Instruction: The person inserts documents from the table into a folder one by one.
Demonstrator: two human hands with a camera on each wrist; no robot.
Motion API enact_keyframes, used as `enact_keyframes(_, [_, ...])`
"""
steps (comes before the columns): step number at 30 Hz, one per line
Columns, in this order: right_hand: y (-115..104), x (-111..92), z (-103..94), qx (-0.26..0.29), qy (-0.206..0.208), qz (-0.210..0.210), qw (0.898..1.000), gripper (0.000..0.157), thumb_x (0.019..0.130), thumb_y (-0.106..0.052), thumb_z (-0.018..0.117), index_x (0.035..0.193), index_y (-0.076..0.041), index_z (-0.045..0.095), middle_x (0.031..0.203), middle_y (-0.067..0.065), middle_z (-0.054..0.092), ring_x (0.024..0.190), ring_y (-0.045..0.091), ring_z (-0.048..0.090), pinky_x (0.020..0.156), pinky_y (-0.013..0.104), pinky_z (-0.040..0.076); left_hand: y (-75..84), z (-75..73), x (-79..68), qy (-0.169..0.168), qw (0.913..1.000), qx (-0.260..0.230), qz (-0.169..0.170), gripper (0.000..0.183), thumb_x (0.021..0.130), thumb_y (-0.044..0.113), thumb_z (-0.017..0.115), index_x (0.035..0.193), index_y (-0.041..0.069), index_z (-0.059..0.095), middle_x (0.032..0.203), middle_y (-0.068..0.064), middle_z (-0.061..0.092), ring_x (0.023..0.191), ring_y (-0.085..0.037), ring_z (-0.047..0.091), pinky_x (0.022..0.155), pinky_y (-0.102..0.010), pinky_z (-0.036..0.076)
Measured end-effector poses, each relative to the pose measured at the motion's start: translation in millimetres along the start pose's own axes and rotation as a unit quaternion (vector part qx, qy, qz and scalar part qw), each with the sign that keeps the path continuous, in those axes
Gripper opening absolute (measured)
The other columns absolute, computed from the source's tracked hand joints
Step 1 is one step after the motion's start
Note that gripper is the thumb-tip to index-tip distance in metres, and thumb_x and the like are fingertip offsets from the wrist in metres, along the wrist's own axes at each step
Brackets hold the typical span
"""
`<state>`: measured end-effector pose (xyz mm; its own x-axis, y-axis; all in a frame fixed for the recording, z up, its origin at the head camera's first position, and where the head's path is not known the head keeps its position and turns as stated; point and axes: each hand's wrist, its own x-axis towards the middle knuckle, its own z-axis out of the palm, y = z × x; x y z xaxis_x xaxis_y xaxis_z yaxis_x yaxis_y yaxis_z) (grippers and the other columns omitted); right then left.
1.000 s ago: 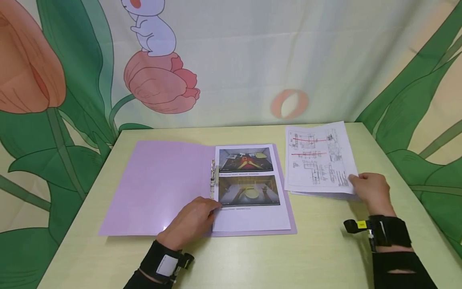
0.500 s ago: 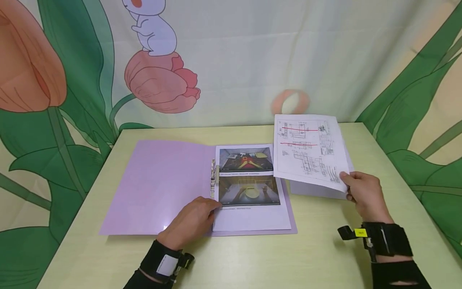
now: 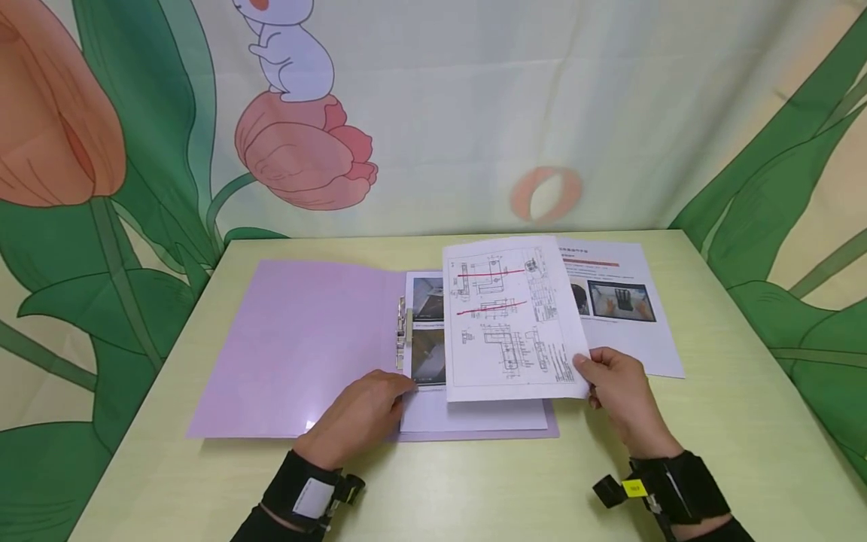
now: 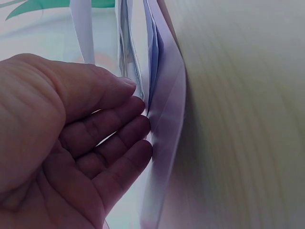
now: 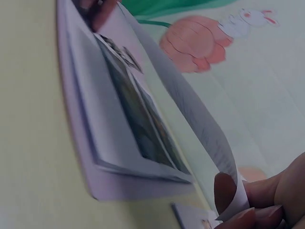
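White paper with red-marked line drawings [image 3: 508, 324] is raised over the open glossy purple folder [image 3: 291, 346], its near right corner pinched by the right grip [image 3: 623, 395], thumb uppermost, forearm slanting inward. The left grip [image 3: 359, 410], back upward, touches the folder's white pages [image 3: 433, 412]; whether pinching, I cannot tell.

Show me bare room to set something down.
Free: the table nearer than the folder, between the wrist straps; also right of the printed sheet. Crowded: the folder's right half, where the right hand holds a drawing sheet over pages.
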<state>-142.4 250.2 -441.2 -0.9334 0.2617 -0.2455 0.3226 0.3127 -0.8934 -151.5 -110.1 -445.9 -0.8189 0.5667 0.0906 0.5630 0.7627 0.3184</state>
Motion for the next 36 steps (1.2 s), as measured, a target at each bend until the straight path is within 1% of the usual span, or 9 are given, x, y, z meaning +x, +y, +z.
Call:
enact_keyframes(5, [4.9, -10.0, 20.3, -0.025, 0.0, -0.008, 1.0, 0.031, 0.097, -0.024, 0.057, 0.108, 0.004, 0.059, 0.076, 0.009, 0.061, 0.057, 0.017, 0.048, 0.046, 0.027, 0.04, 1.2, -0.8, 0.2, -0.006, 1.0, -0.002, -0.007, 0.023, 0.087, 0.005, 0.063, 0.109, 0.011, 0.069, 0.105, 0.001, 0.071, 0.097, -0.014, 0.06, 0.086, -0.033, 0.053])
enact_keyframes(9, [9.2, -11.2, 31.9, -0.072, 0.011, -0.028, 0.997, 0.029, 0.096, -0.023, 0.058, 0.107, 0.004, 0.062, 0.082, 0.013, 0.066, 0.064, 0.018, 0.053, 0.049, 0.027, 0.042, 0.2, 0.8, 0.3, 0.0, 1.0, -0.008, -0.003, 0.023, 0.087, 0.004, 0.063, 0.108, 0.011, 0.07, 0.104, 0.001, 0.071, 0.094, -0.013, 0.058, 0.083, -0.032, 0.053])
enact_keyframes(11, [10.0, -12.2, 34.6, -0.101, 0.016, -0.038, 0.994, 0.03, 0.095, -0.024, 0.059, 0.106, 0.004, 0.063, 0.083, 0.013, 0.066, 0.069, 0.019, 0.055, 0.053, 0.027, 0.043, -0.8, 1.9, 0.0, 0.006, 1.0, -0.008, 0.001, 0.021, 0.087, 0.003, 0.063, 0.105, 0.011, 0.07, 0.102, 0.002, 0.07, 0.093, -0.013, 0.058, 0.082, -0.032, 0.053])
enact_keyframes(13, [9.5, -13.6, 35.5, -0.126, 0.018, -0.043, 0.991, 0.03, 0.094, -0.027, 0.06, 0.103, 0.002, 0.064, 0.082, 0.012, 0.064, 0.07, 0.021, 0.054, 0.054, 0.028, 0.042, -1.3, 1.9, -0.7, 0.011, 0.9999, -0.008, 0.004, 0.02, 0.086, 0.003, 0.063, 0.104, 0.011, 0.069, 0.101, 0.002, 0.07, 0.093, -0.014, 0.058, 0.083, -0.033, 0.053])
enact_keyframes(17, [7.1, -15.4, 35.3, -0.155, 0.012, -0.061, 0.986, 0.029, 0.094, -0.029, 0.059, 0.097, 0.0, 0.067, 0.079, 0.011, 0.061, 0.07, 0.022, 0.052, 0.054, 0.03, 0.04, -1.8, 0.9, -2.4, 0.02, 0.9998, -0.007, 0.0, 0.023, 0.086, 0.005, 0.064, 0.109, 0.01, 0.067, 0.109, -0.001, 0.069, 0.1, -0.015, 0.059, 0.089, -0.034, 0.052])
enact_keyframes(20, [4.6, -15.6, 35.1, -0.161, 0.01, -0.072, 0.984, 0.026, 0.093, -0.026, 0.06, 0.094, -0.002, 0.068, 0.079, 0.011, 0.062, 0.069, 0.022, 0.053, 0.053, 0.03, 0.04, -1.6, 0.1, -3.1, 0.026, 0.9996, -0.002, -0.01, 0.028, 0.087, 0.006, 0.064, 0.115, 0.01, 0.065, 0.119, -0.003, 0.066, 0.108, -0.014, 0.057, 0.091, -0.033, 0.052])
enact_keyframes(23, [2.7, -16.0, 36.3, -0.157, 0.006, -0.081, 0.984, 0.023, 0.093, -0.024, 0.061, 0.09, -0.002, 0.069, 0.079, 0.011, 0.065, 0.067, 0.022, 0.053, 0.052, 0.03, 0.041, -1.3, -0.6, -3.2, 0.033, 0.9993, 0.009, -0.016, 0.029, 0.088, 0.008, 0.065, 0.117, 0.01, 0.064, 0.123, -0.004, 0.062, 0.111, -0.012, 0.055, 0.089, -0.029, 0.052])
enact_keyframes(28, [1.2, -17.0, 41.0, -0.15, -0.001, -0.08, 0.985, 0.022, 0.092, -0.022, 0.062, 0.088, -0.002, 0.07, 0.081, 0.012, 0.066, 0.068, 0.022, 0.054, 0.053, 0.031, 0.042, -1.1, -0.9, -3.0, 0.041, 0.9988, 0.022, -0.016, 0.03, 0.087, 0.008, 0.066, 0.117, 0.009, 0.065, 0.123, -0.006, 0.06, 0.111, -0.013, 0.055, 0.085, -0.028, 0.053])
enact_keyframes(36, [0.9, -17.4, 48.2, -0.137, -0.009, -0.069, 0.988, 0.024, 0.093, -0.023, 0.062, 0.092, -0.001, 0.07, 0.083, 0.012, 0.067, 0.068, 0.022, 0.055, 0.051, 0.032, 0.043, -1.2, -2.1, -3.1, 0.042, 0.9988, 0.024, -0.009, 0.031, 0.086, 0.007, 0.067, 0.117, 0.008, 0.064, 0.122, -0.007, 0.061, 0.111, -0.014, 0.055, 0.086, -0.029, 0.053])
